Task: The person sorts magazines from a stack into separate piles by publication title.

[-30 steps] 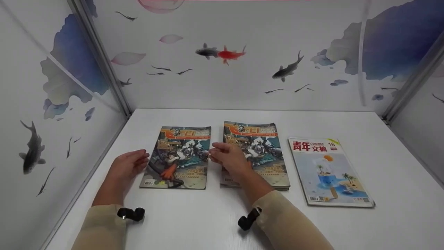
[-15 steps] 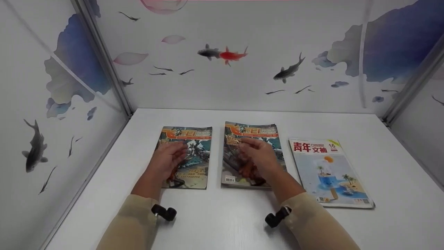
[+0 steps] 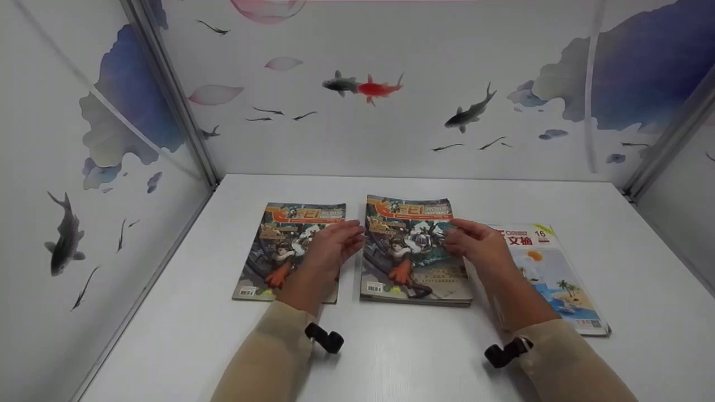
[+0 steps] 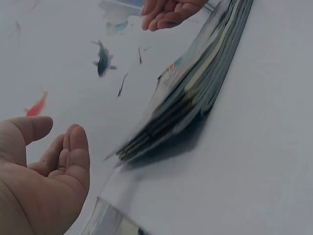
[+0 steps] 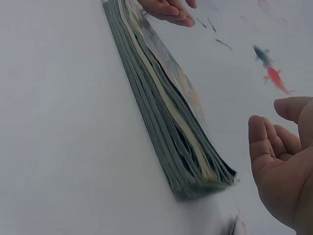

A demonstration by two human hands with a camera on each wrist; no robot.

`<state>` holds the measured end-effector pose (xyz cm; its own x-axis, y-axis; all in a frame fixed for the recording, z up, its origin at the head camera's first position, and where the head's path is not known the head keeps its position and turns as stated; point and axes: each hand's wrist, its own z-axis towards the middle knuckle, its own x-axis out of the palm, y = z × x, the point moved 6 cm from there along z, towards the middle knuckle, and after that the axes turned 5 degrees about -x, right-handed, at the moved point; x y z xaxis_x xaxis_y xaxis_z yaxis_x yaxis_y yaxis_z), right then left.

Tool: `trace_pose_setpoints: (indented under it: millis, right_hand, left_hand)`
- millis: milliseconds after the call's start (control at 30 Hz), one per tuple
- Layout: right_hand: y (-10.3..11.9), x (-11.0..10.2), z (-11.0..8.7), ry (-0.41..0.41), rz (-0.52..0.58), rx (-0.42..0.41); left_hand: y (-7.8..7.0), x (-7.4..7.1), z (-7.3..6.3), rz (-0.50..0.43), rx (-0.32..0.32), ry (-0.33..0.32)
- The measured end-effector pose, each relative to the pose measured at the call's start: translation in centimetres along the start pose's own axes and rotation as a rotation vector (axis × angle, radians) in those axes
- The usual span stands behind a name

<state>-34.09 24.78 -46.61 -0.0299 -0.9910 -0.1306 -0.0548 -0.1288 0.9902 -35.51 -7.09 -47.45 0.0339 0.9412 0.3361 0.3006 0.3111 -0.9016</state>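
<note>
In the head view, a stack of comic magazines (image 3: pixel 413 257) with an orange title band lies between the two hands. My left hand (image 3: pixel 333 245) hovers at the stack's left side, over the right part of a matching magazine (image 3: pixel 262 257). At the stack's right side is my right hand (image 3: pixel 483 245), partly covering a blue-and-white magazine (image 3: pixel 570 279). Both hands have loosely bent fingers and hold nothing. The wrist views show the stack's layered page edges (image 5: pixel 151 93), with a gap between them and the near palm. Several copies make up the stack, its edges slightly uneven.
The magazines lie on a white table (image 3: pixel 402 346). White panels printed with fish and petals enclose the back (image 3: pixel 380 139) and sides, joined by metal corner posts (image 3: pixel 173 95). Small black devices (image 3: pixel 325 338) are worn at both wrists.
Both hands have moved right: the left from the left magazine's outer side to the stack's left, the right across the stack to its right side. The magazines stay in place.
</note>
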Motion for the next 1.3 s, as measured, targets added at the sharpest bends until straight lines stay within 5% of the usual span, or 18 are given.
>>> trace_pose_setpoints:
  millis: [133, 567, 933, 1300]
  right_hand:
    - [-0.4, -1.5, -0.1, -0.030, -0.041, 0.039]
    - [-2.0, -2.5, 0.4, -0.059, -0.060, 0.114]
    - [-3.0, -2.7, 0.5, -0.057, -0.005, 0.121]
    - [-3.4, -2.7, 0.9, -0.035, -0.033, 0.123]
  left_hand:
    - [0.3, 1.5, 0.1, 0.057, 0.004, 0.037]
    - [1.4, 0.1, 0.2, 0.071, -0.015, -0.029]
    - [2.0, -0.3, 0.9, 0.240, -0.027, -0.101]
    - [2.3, -0.2, 0.4, 0.472, -0.059, -0.015]
